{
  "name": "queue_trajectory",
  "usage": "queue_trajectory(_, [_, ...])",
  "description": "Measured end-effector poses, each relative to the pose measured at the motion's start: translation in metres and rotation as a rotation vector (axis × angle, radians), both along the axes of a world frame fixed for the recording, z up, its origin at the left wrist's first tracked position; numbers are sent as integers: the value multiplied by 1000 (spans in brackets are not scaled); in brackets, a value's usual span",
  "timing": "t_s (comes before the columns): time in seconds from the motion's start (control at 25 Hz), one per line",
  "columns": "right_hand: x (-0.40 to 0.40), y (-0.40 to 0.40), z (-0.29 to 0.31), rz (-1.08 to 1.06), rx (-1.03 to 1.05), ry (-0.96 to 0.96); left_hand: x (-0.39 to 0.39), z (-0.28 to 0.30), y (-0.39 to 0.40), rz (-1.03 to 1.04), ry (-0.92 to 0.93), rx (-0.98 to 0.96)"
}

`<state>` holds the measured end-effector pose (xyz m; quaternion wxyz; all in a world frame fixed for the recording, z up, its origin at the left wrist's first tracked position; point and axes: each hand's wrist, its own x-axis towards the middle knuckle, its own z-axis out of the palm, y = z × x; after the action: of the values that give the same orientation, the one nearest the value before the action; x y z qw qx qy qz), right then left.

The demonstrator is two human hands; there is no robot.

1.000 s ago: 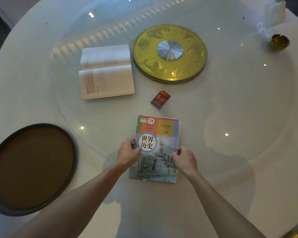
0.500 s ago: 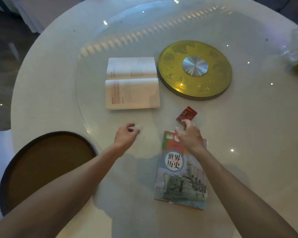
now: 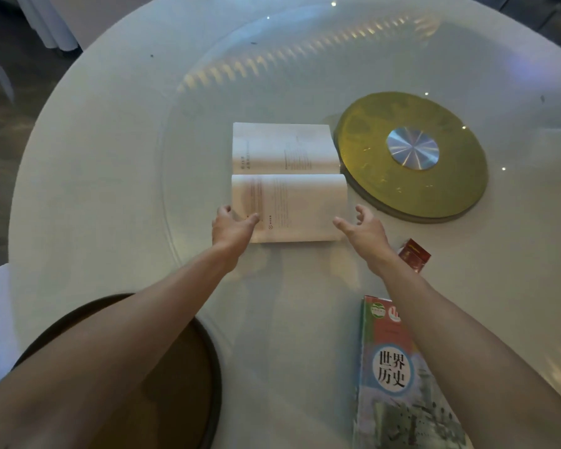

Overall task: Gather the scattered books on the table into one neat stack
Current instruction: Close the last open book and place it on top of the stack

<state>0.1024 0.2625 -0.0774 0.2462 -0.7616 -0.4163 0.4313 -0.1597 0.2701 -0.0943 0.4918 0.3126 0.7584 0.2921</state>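
An open white book (image 3: 289, 179) lies flat on the glass tabletop, pages up. My left hand (image 3: 232, 228) rests at its near left corner, thumb on the page, fingers apart. My right hand (image 3: 361, 228) hovers open at the near right corner, just touching or a little off the page edge. A closed colourful history textbook (image 3: 389, 377) lies at the near right, partly under my right forearm.
A gold turntable disc (image 3: 412, 157) with a silver hub sits right beside the open book. A small red box (image 3: 415, 254) lies by my right wrist. A dark round tray (image 3: 182, 377) is at the near left. The round table's edge (image 3: 39, 150) curves left.
Both hands let go of the history textbook and reached forward to the open white book. The view has shifted left and forward.
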Motion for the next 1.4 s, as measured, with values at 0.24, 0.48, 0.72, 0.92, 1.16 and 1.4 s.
queue_trajectory(0.24, [-7, 12, -11, -85, -30, 17, -7, -5, 3, 52, -62, -35])
queue_trajectory(0.48, [-2, -15, 0, -93, -77, -7, -15, 9, -28, 105, -114, -67])
queue_trajectory(0.72, [-6, -67, 14, -12, -78, 0, -20, 29, -77, 204, -206, -55])
queue_trajectory(0.92, [-12, -114, 32, 30, -106, 77, -31, 49, -112, 304, -334, -40])
queue_trajectory(1.16, [-24, -167, 71, 57, -127, 222, -43, 78, -150, 444, -513, 35])
queue_trajectory(1.4, [-43, -212, 69, 360, -162, 394, -49, 88, -167, 485, -541, 71])
